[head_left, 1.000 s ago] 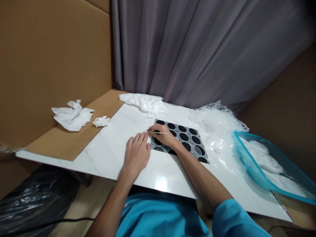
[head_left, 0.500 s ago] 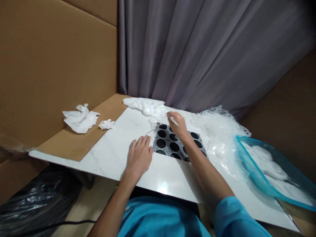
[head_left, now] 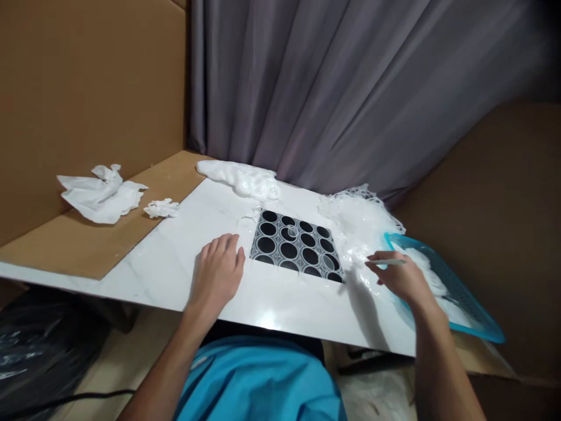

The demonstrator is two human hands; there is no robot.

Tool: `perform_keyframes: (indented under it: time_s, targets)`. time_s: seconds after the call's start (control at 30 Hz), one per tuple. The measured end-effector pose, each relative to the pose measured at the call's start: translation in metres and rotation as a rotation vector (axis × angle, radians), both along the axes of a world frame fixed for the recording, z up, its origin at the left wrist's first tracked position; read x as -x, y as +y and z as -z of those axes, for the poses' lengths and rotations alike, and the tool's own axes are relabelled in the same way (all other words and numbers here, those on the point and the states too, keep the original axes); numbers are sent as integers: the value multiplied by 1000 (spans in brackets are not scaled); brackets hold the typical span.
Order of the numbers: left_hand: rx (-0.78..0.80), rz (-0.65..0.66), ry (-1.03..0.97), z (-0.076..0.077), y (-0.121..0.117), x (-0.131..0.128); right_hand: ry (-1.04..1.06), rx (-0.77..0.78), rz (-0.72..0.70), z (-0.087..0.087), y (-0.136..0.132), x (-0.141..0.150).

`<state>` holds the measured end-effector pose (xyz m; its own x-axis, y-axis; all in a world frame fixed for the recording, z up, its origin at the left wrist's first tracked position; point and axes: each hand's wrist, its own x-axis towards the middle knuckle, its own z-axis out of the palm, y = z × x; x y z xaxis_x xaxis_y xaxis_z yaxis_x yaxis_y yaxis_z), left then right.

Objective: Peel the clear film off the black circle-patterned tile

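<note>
My left hand (head_left: 220, 263) lies flat on the white tabletop, fingers stretched out, left of a dark panel (head_left: 298, 255) patterned with rows of black circles. A small clear round piece (head_left: 291, 231) rests on the panel, and another clear disc (head_left: 328, 261) seems to lie near its right edge. Raised to the right of the panel, my right hand (head_left: 401, 275) pinches a thin white pen-like stick (head_left: 388, 262). Its tip is too small to make out. Close by are clear plastic pieces (head_left: 357, 225) in a heap.
A blue basket (head_left: 475, 304) holding white material stands at the right edge. White plastic bags (head_left: 241, 177) lie at the back by the grey curtain (head_left: 280, 88). Crumpled tissues (head_left: 105, 196) sit on the cardboard (head_left: 94, 251) at left.
My right hand has moved from the panel's back left over to its right side, still holding the white stick. The panel is now uncovered. The left hand stays flat; the view has shifted.
</note>
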<state>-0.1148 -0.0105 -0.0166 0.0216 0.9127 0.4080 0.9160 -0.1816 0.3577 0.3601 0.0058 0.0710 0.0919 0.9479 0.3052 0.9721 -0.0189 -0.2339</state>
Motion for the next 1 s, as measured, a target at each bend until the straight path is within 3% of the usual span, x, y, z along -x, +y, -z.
perform_keyframes:
  time_s: [0.07,0.13,0.33,0.47,0.6,0.77,1.0]
  targets:
    - [28,9,-1,2,-9,7,92,112,-46,5,-1,9]
    - [47,63,14,3,-19,12,217,127,-169,6,5,39]
    - [72,200,71,5,-30,15,617,188,-750,10,39,186]
    - [85,192,82,3,-28,13,623,284,-913,27,64,251]
    - [99,188,92,1,-29,12,649,335,-970,46,83,277]
    - [114,187,86,1,-29,12,710,358,-958,62,90,284]
    - [110,186,91,1,-27,13,554,221,-1015,70,84,281]
